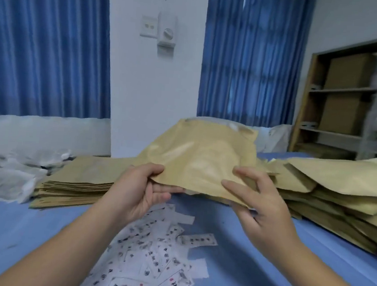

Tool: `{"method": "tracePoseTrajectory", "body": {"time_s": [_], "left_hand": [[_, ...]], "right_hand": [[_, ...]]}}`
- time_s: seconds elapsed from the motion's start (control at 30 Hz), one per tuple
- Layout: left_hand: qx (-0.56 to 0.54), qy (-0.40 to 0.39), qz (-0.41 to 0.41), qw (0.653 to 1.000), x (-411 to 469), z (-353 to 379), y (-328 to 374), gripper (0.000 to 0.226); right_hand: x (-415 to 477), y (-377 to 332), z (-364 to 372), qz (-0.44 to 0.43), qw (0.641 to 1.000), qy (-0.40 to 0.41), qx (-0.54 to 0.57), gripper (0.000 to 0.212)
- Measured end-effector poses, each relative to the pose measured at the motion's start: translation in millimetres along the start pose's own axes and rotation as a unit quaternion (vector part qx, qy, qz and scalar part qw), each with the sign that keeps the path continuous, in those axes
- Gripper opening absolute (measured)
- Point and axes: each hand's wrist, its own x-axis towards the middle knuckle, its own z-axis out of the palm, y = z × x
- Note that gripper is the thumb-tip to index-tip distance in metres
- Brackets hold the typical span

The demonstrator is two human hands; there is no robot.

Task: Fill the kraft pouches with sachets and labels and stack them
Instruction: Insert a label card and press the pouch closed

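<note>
Pouch (201,157) contents unseen; left hand (137,192), right hand (262,208) pinch it.

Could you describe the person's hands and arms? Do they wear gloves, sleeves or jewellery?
The left hand and right hand have no gloves, and no ring shows on the fingers in view. The forearms are bare down to the picture's edge: no sleeve, watch or bracelet is visible.

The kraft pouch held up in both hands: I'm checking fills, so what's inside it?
Nothing inside shows, because the kraft pouch is opaque. Its face bulges and creases, which hints at contents but does not confirm them. The left hand and the right hand pinch its near edge.
</note>
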Motion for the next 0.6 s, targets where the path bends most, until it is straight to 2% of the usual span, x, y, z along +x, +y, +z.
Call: {"method": "tracePoseTrajectory", "body": {"time_s": [0.07,0.13,0.23,0.3,0.37,0.5,0.6], "left_hand": [[0.008,-0.022,0.017,1.000,36.3,29.8,-3.8,0.018],[-0.031,-0.044,0.048,0.997,71.5,63.3,-10.9,0.025],[-0.068,-0.052,0.044,0.995,105.3,106.1,-35.3,0.040],[-0.029,-0.037,-0.001,0.999,111.5,119.3,-58.1,0.050],[0.024,-0.050,-0.043,0.998,109.1,120.1,-77.3,0.046],[0.101,-0.064,-0.077,0.990,100.8,93.5,-94.7,0.035],[0.101,-0.039,-0.074,0.991,100.9,74.2,-92.6,0.028]], "right_hand": [[10.8,29.7,-19.2,0.008,0.999,0.005,-0.052,0.029],[22.6,62.9,-37.1,0.040,0.995,0.003,-0.094,0.034],[40.2,111.1,-52.0,0.149,0.977,-0.031,-0.146,0.035],[45.6,140.0,-54.5,0.249,0.947,-0.107,-0.172,0.032],[47.3,162.7,-54.7,0.312,0.905,-0.173,-0.233,0.031],[54.5,173.9,-48.1,0.369,0.840,-0.190,-0.349,0.034],[58.5,167.5,-36.1,0.408,0.804,-0.220,-0.373,0.043]]}}
